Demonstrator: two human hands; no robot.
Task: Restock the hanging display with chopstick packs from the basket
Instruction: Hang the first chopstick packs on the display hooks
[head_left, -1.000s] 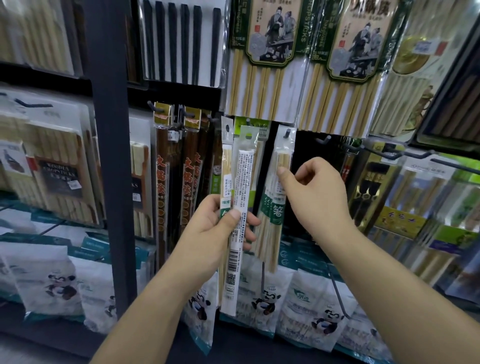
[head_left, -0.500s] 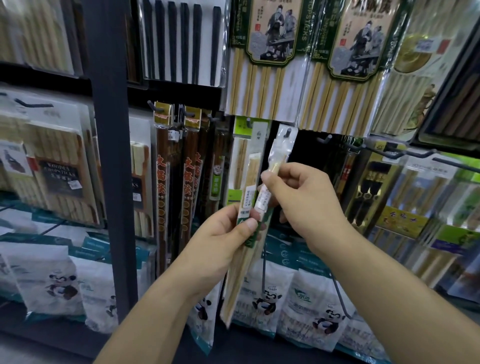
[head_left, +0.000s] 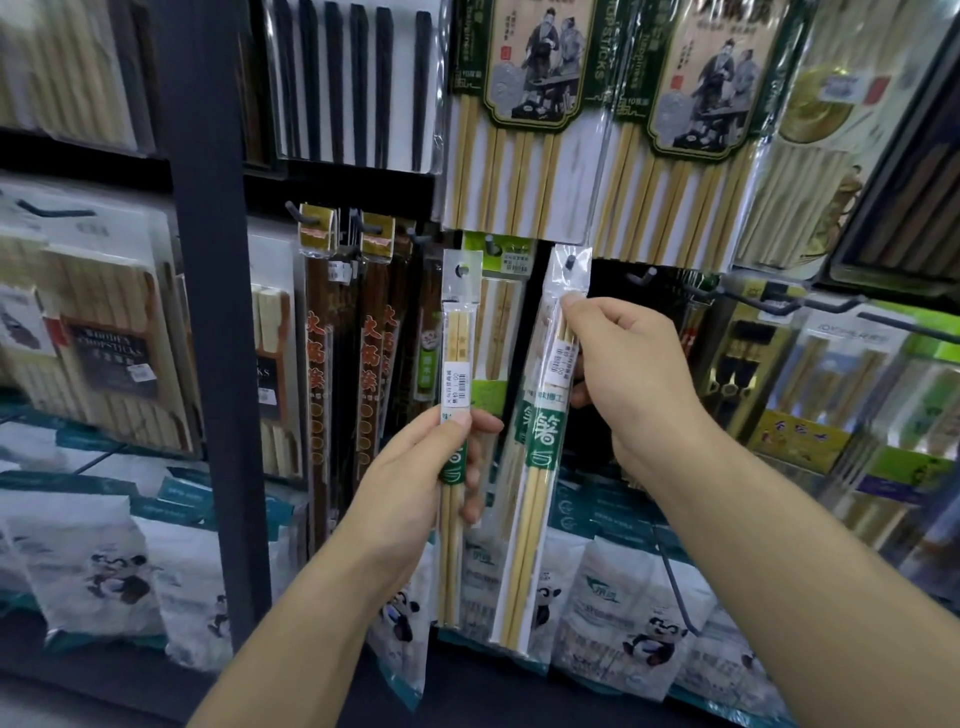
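on rt pack (head_left: 523, 551), "箸" label (head_left: 543, 439)

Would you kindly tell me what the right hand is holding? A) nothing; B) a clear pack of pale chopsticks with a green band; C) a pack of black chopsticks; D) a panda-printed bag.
B: the right hand pinches the green-banded pack near its top, just below the hang hole.

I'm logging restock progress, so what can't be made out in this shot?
Head view only:
- Basket: outside the frame.
- Whether the right pack, pinched by the right hand, is hung yet: its hole is too small and dark.
- Price print on the left pack, gripped by the left hand: blurred.
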